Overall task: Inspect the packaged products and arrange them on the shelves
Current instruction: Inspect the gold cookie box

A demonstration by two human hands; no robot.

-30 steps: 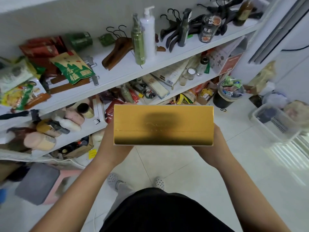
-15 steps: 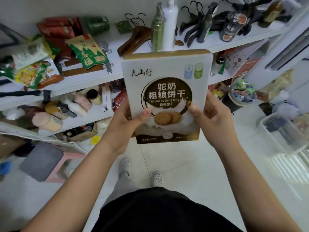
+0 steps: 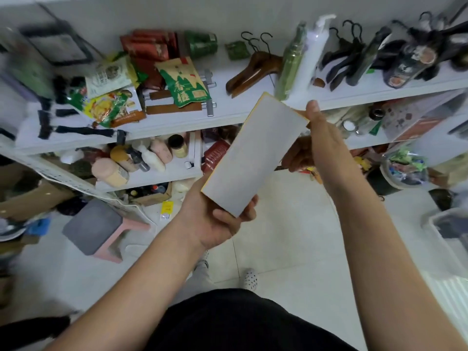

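By the shelves (image 3: pixel 228 111), left hand (image 3: pixel 215 220) and right hand (image 3: pixel 320 143) grip the box (image 3: pixel 255 153) (turned grey-side up).

A cluttered storeroom is suggested by white shelves (image 3: pixel 228 107) at twelve o'clock, crammed with snack packets (image 3: pixel 186 84), bottles (image 3: pixel 291 64) and hangers (image 3: pixel 253 69).

We have one head-worn view, we look forward and down, shelves (image 3: pixel 177 126) close ahead, floor (image 3: pixel 291 236) below
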